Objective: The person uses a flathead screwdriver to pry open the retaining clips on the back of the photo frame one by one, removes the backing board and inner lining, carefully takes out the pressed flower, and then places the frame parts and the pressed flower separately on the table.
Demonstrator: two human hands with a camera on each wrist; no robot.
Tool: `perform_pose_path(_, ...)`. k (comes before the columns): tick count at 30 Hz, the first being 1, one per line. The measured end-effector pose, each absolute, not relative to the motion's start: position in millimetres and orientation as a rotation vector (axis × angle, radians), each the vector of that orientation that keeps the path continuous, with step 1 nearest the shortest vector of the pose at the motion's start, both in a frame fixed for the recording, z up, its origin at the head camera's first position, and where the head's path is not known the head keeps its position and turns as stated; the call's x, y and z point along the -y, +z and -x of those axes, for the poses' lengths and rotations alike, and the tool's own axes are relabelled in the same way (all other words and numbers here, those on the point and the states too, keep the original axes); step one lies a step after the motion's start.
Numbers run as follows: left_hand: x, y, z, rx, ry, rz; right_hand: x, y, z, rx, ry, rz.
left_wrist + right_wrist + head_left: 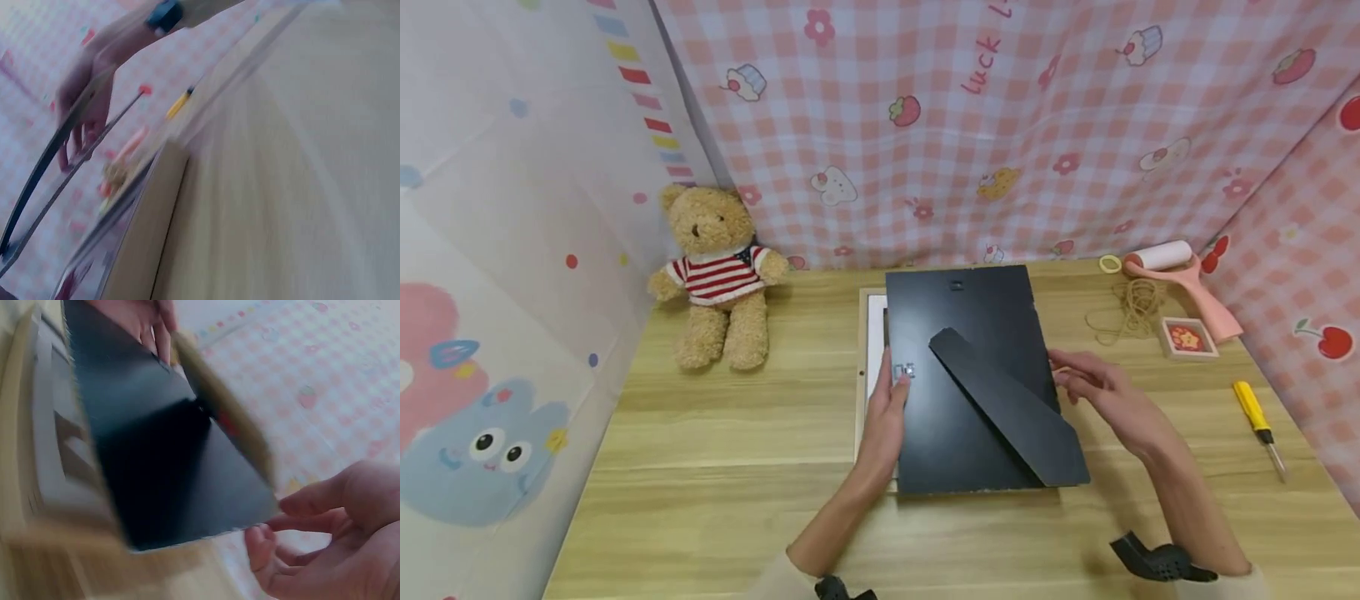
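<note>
Above a light wooden picture frame [861, 392], I hold its black backing board [936, 433], raised and tilted. My left hand [880, 429] grips the board's left edge, thumb on top beside a small metal hanger [904, 371]. At the opposite edge, my right hand [1108, 400] pinches the board between thumb and fingers; the right wrist view shows this grip [331, 531] at a corner. A black easel leg [1015, 408] slants across the board. The frame lies on the table with a white mat [47, 419] inside, and the board hides most of it from above.
A teddy bear [718, 275] sits at the back left. Toward the back right are twine [1138, 308], a pink-handled roller [1195, 292], a yellow ring [1109, 264] and a small framed star [1187, 338]. A yellow screwdriver [1255, 412] lies near the right edge.
</note>
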State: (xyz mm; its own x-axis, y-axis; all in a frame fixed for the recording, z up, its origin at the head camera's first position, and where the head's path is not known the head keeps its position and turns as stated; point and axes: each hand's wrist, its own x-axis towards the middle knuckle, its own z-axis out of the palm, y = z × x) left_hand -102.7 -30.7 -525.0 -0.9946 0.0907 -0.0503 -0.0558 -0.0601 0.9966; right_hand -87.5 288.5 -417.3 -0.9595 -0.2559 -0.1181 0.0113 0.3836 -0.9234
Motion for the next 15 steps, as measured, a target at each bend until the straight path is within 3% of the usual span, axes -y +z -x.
perform_pose_path(2, 11, -539, 101, -2.057, 2.188, -0.058, -310, -415, 83, -2.432, -1.531, 0.229)
perform_pose_path(15, -113, -523, 49, -1.977, 2.074, -0.027, -413, -421, 39, -2.485, -1.338, -0.025)
